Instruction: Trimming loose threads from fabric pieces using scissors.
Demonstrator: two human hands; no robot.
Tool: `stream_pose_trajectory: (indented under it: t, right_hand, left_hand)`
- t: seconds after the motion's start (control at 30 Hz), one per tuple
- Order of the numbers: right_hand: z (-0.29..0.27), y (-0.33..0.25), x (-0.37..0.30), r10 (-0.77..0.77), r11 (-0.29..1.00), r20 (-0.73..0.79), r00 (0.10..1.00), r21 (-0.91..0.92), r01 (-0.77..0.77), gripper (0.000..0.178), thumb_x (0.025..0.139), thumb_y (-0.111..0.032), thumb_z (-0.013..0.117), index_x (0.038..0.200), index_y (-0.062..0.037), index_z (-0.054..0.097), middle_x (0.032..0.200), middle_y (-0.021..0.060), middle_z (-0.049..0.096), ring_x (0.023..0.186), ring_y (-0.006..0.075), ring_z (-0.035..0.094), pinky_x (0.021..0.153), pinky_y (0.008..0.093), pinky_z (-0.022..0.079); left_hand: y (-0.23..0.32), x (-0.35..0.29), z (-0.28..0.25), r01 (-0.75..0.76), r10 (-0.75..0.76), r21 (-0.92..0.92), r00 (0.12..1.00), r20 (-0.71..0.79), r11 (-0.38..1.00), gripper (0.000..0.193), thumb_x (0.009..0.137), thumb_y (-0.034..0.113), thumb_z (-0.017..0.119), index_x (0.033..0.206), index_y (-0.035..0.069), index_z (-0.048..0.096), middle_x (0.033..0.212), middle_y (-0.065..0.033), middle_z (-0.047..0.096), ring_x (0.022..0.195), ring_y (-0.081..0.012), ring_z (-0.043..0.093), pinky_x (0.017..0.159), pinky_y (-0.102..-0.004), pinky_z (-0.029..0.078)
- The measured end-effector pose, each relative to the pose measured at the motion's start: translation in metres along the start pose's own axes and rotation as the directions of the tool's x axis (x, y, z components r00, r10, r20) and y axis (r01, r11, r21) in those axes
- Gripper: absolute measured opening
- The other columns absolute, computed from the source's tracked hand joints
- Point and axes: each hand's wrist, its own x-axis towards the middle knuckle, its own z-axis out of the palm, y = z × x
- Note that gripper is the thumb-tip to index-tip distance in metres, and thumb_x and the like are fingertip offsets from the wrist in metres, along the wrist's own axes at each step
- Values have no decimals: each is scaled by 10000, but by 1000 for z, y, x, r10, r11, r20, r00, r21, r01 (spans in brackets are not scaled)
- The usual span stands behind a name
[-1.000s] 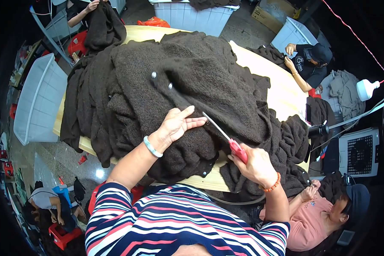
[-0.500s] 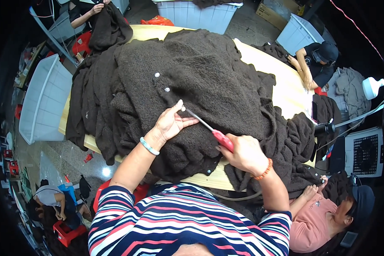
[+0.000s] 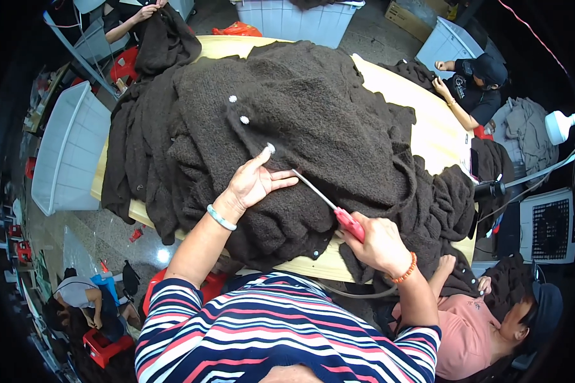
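Observation:
A dark brown knit garment (image 3: 287, 96) lies heaped over the table, with several white flower-like buttons (image 3: 245, 120) in a row. My left hand (image 3: 252, 182) rests on it, palm up, fingers stretched out and thumb apart. Its thumb tip touches the lowest button of the row, partly covering it. My right hand (image 3: 380, 246) is closed round the handle of a red-handled tool (image 3: 350, 225) with a long thin metal shaft. The shaft points up and left, its tip next to my left fingertips. I cannot tell whether the tip touches the knit.
More brown knitwear (image 3: 447, 204) lies along the right of the pale wooden table (image 3: 437, 127). Co-workers sit at the upper left, upper right, lower right and lower left. White bins (image 3: 67, 153) stand around, with a red stool (image 3: 105, 348) at the lower left.
The tool has drawn back down and right, its tip leaving the button by my left thumb. The button row has shifted slightly upward. My left hand has barely moved.

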Motion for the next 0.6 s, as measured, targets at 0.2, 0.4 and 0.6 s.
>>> stream_pose_trajectory:
  t: [0.2, 0.4, 0.6]
  right_hand:
    - [4, -15, 7, 27, 997, -10, 1000, -67, -27, 240, 858, -304, 673, 915, -76, 622, 644, 180, 618, 643, 389, 636, 613, 464, 506]
    - [20, -19, 28, -93, 996, -72, 993, -16, 92, 245, 870, -303, 666, 924, -77, 589, 652, 166, 621, 645, 373, 643, 610, 464, 504]
    - [19, -28, 20, -125, 992, -130, 984, -7, 125, 237, 872, -298, 665, 916, -82, 579, 637, 157, 615, 635, 367, 643, 607, 466, 504]
  left_hand:
    - [-7, 0, -5, 9, -6, 46, 997, -72, 999, 350, 1033, 226, 441, 1271, -16, 530, 1351, -257, 516, 1266, -514, 456, 1079, -583, 382]
    - [7, -9, -8, 13, -28, 94, 987, 160, 995, 256, 1024, 209, 475, 1034, 8, 634, 1140, -241, 645, 1142, -504, 566, 943, -499, 545]
    - [62, -2, 15, -187, 188, 18, 980, -66, 982, 263, 1006, 231, 531, 1094, -17, 528, 1005, -272, 635, 946, -385, 684, 795, -394, 618]
